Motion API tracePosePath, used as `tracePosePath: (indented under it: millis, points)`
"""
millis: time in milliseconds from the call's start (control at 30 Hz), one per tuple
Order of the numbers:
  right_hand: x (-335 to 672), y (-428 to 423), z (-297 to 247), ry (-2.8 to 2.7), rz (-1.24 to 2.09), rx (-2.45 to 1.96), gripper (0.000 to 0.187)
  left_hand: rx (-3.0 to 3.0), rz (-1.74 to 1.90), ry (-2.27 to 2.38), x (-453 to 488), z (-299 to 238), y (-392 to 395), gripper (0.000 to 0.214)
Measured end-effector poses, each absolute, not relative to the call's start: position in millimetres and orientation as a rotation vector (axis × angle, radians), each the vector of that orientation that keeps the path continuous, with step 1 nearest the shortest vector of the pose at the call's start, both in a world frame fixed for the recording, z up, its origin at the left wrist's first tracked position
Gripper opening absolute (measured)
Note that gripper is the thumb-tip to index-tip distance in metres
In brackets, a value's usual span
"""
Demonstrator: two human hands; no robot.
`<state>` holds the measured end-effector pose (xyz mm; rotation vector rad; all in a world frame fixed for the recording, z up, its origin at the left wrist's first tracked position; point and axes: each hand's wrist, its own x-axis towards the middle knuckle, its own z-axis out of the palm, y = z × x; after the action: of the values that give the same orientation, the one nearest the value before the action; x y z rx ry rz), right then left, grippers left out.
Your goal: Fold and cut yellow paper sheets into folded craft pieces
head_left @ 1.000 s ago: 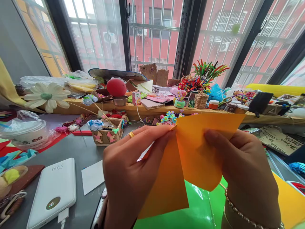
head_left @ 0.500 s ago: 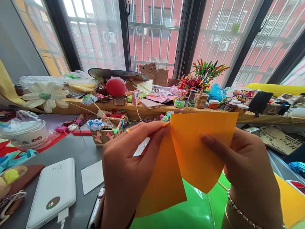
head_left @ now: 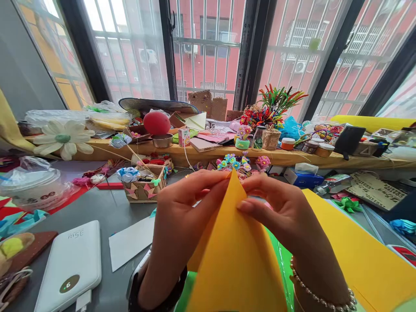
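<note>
Between my two hands stands a sheet of orange-yellow paper (head_left: 238,255), bent to a peak at the top and spreading wider below. My left hand (head_left: 191,216) pinches the paper close to that peak, thumb against fingers. From the other side my right hand (head_left: 276,208) grips the paper's right edge, its thumb lying on the front face. Both hands are closed on the paper. Under it a glossy green sheet (head_left: 284,260) shows in part. The paper hides the inner fingertips.
More yellow paper (head_left: 354,247) lies at right. A white power bank (head_left: 69,264) with a cable and a white paper piece (head_left: 130,242) are at left. Behind stand a cardboard box of paper flowers (head_left: 143,190), a blue tissue box (head_left: 303,177) and a crowded ledge (head_left: 208,154).
The right part of the paper has swung down and toward me, so the sheet now forms a peak. My right hand has moved left, close to my left hand.
</note>
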<state>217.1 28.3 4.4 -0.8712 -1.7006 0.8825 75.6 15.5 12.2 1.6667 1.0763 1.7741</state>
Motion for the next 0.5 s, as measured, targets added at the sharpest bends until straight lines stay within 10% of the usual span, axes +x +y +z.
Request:
tracePosePath:
  millis: [500]
  points:
    - [214.4, 37.5, -1.7, -1.782, 0.682, -0.895, 0.015, 1.711, 1.703, 0.896, 79.5, -5.0, 43.4, 0.010]
